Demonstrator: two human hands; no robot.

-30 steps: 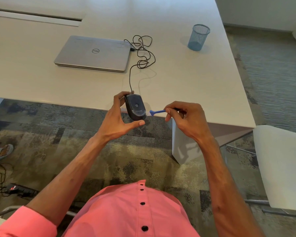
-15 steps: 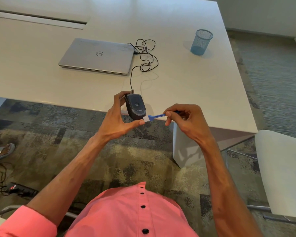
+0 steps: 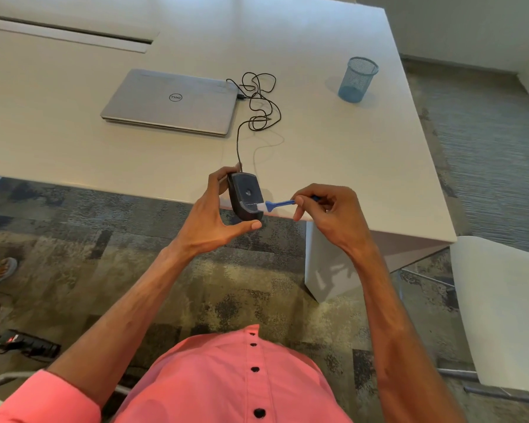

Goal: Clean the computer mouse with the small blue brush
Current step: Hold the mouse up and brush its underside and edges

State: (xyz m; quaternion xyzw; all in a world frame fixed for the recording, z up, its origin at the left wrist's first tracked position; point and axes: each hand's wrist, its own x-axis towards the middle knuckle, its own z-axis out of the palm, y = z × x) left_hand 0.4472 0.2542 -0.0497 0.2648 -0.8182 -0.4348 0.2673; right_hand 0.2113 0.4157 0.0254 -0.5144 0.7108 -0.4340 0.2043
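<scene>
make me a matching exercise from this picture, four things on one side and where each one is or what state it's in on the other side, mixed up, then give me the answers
Things:
1. mouse
2. small blue brush
3. laptop
4. blue mesh cup

Places or states:
A. closed, lying flat on the table
B. held underside up in the left hand
C. standing upright on the far right part of the table
D. pinched in the right hand, white bristles against the mouse

Right pairs: 1-B, 2-D, 3-A, 4-C
</scene>
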